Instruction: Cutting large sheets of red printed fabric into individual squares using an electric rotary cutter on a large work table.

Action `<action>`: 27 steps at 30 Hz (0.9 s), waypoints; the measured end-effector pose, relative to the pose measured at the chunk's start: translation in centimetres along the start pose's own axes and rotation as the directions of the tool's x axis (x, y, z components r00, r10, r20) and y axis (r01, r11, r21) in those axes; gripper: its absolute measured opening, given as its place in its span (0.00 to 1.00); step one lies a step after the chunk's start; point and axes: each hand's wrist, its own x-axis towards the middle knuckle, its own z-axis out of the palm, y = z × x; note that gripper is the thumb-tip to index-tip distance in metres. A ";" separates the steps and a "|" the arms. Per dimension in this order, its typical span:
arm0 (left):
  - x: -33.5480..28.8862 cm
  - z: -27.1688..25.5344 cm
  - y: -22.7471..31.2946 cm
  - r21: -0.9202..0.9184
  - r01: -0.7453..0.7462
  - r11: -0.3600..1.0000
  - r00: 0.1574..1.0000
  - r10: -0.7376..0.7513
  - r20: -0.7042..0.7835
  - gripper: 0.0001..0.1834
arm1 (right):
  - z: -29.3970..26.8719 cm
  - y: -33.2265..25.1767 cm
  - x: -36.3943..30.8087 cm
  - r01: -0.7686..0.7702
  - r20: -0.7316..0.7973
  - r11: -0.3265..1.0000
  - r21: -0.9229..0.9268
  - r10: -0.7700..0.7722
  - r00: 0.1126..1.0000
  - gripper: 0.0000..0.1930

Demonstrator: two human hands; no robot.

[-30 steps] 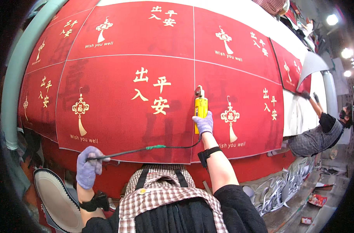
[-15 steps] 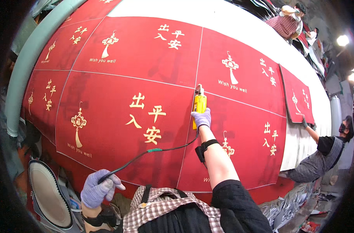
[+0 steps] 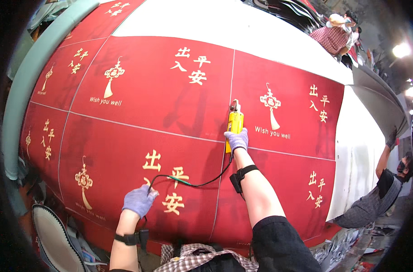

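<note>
My right hand (image 3: pixel 237 138) is gripping the yellow power tool (image 3: pixel 235 121); my left hand (image 3: pixel 139 201) is holding its cable (image 3: pixel 202 185), probably keeping it clear.

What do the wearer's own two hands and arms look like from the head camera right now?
The left hand and right hand each wear a light purple fabric glove. Each forearm is bare apart from a black strap carrying a small, dark box. A loose black sleeve covers the upper right arm.
</note>
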 end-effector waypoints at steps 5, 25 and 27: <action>14.0 3.1 1.7 0.472 -0.209 0.856 0.771 0.441 -0.459 0.33 | 1.3 -3.4 4.9 0.006 0.036 0.999 -0.046 -0.004 0.999 0.32; 23.9 3.6 8.4 0.417 -0.373 0.829 0.774 0.526 -0.353 0.29 | 9.5 -14.2 29.3 0.201 -0.060 0.975 0.092 -0.196 0.979 0.28; 24.1 3.9 8.5 0.416 -0.367 0.832 0.774 0.521 -0.360 0.29 | 9.9 -15.4 32.3 0.218 -0.076 0.974 0.066 -0.212 0.974 0.27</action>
